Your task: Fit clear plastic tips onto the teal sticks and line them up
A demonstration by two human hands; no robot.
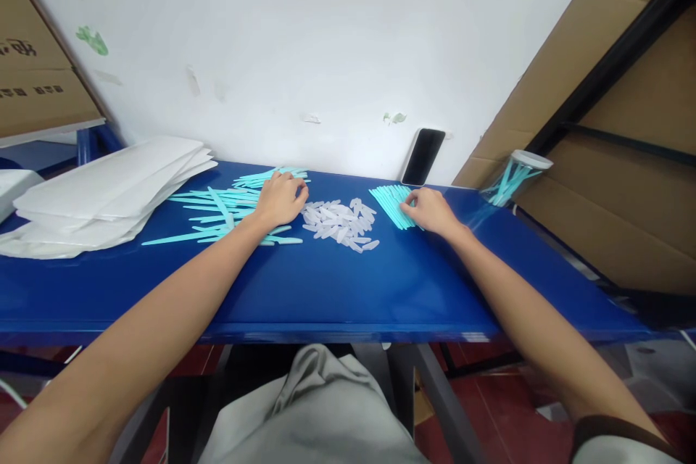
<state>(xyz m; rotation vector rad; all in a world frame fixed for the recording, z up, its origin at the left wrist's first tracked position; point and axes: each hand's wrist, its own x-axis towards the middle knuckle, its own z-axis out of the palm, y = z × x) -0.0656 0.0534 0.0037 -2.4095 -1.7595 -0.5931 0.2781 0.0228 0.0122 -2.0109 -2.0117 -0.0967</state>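
From the head view, a row of turquoise sticks [387, 204] lies neatly side by side on the blue surface [337, 290], while plenty of loose turquoise sticks [220, 206] sprawl unsorted at left and white pieces [340, 220] sit heaped between; much looks left to order. The right hand [428, 209] touches the row's near side, fingertips close together; the left hand [280, 197] curls over the loose ones. I can't tell whether either grip is clamped on anything. White bags [114, 188] crowd the left; a phone [424, 156] leans on the wall [304, 43] behind the row, a clear cup [508, 181] of sticks stands rightward, and the left forearm [179, 297] hides part of the sprawl.
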